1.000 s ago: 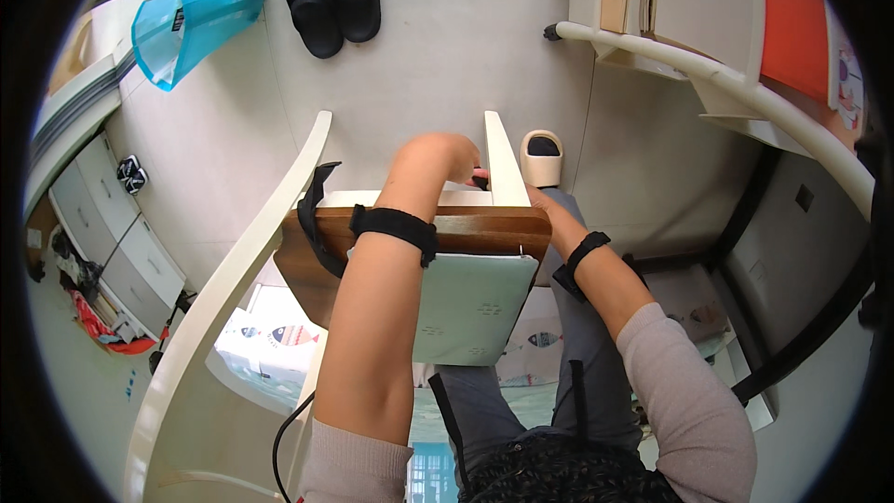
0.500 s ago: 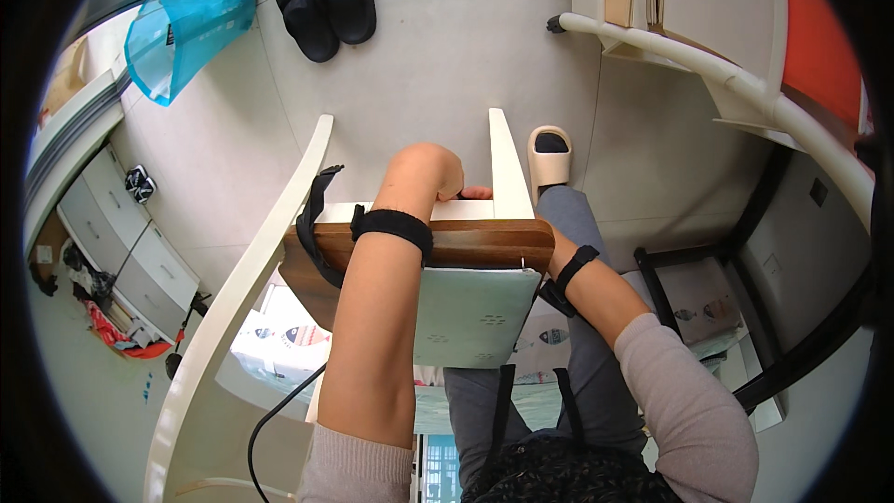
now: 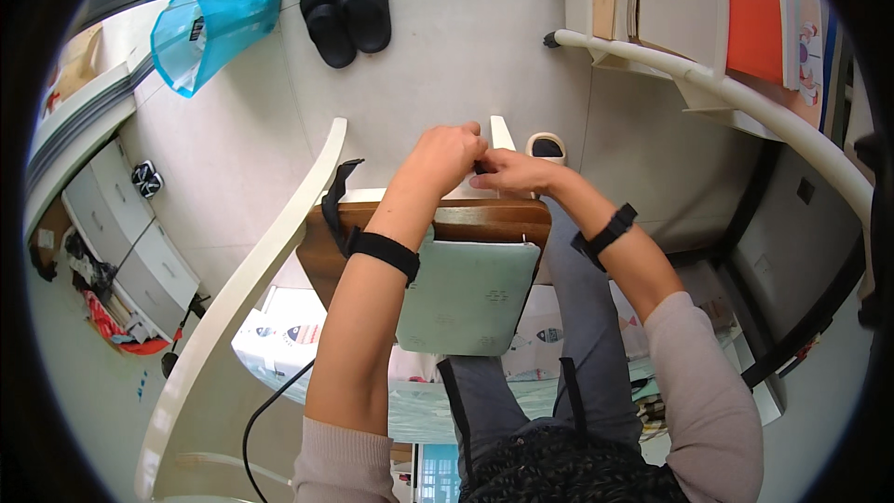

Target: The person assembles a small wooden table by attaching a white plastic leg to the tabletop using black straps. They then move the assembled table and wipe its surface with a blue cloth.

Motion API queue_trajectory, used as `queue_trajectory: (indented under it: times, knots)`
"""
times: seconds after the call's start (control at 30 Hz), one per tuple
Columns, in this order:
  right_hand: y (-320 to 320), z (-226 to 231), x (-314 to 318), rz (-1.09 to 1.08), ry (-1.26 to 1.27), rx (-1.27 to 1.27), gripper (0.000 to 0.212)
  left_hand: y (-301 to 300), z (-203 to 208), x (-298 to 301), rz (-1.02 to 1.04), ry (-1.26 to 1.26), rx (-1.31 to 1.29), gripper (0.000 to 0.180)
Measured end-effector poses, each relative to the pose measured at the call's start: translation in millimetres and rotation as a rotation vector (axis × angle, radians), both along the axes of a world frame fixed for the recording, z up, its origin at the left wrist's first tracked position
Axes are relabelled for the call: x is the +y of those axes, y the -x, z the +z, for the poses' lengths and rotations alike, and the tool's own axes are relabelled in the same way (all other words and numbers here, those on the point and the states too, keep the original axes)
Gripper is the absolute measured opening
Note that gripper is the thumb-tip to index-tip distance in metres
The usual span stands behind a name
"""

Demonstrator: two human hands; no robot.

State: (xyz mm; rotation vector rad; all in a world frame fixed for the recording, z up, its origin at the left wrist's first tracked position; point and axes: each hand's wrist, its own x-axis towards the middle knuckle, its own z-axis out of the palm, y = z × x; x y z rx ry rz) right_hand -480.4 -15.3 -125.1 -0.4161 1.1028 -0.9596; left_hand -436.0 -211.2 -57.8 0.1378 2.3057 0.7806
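My left hand (image 3: 449, 155) and my right hand (image 3: 515, 171) meet just beyond the far edge of a brown wooden board (image 3: 494, 217) on a white frame. Both hands have curled fingers. A small dark bit shows between them, too hidden to name. Beside my right hand stands a white leg (image 3: 501, 133) of the frame. Below my wrists a flat pale-green case (image 3: 466, 293) lies against the board. Each forearm wears a black strap, and a loose black strap (image 3: 335, 205) hangs at the board's left end.
Black slides (image 3: 349, 9) and a blue bag (image 3: 209, 33) are on the floor ahead. A white-framed rack with books (image 3: 689, 65) stands at the right. A curved white rail (image 3: 242, 293) and a black cable (image 3: 265, 419) are at my left; white drawers (image 3: 121, 214) stand farther left.
My right hand has come up from behind the board to meet my left. My left hand has shifted slightly up and right. The view has moved a little.
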Motion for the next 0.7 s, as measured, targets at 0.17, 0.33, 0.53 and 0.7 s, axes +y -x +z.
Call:
queue_trajectory:
  times: [0.17,0.33,0.53,0.7]
  knots:
    - [-10,16,-32,-0.261,-0.178,-0.019,0.017,-46,29,-58,0.576,-0.029,0.191,0.033]
    - [-17,33,-35,-0.034,-0.124,0.253,0.027,-99,40,-133,0.439,0.534,-0.33,0.061]
    - [-25,44,-42,-0.004,-0.135,0.448,0.022,-105,-11,-126,0.513,0.301,-0.454,0.049]
    - [-28,40,-42,-0.127,-0.165,0.397,0.018,-64,-9,-89,0.955,-0.478,-0.51,0.044]
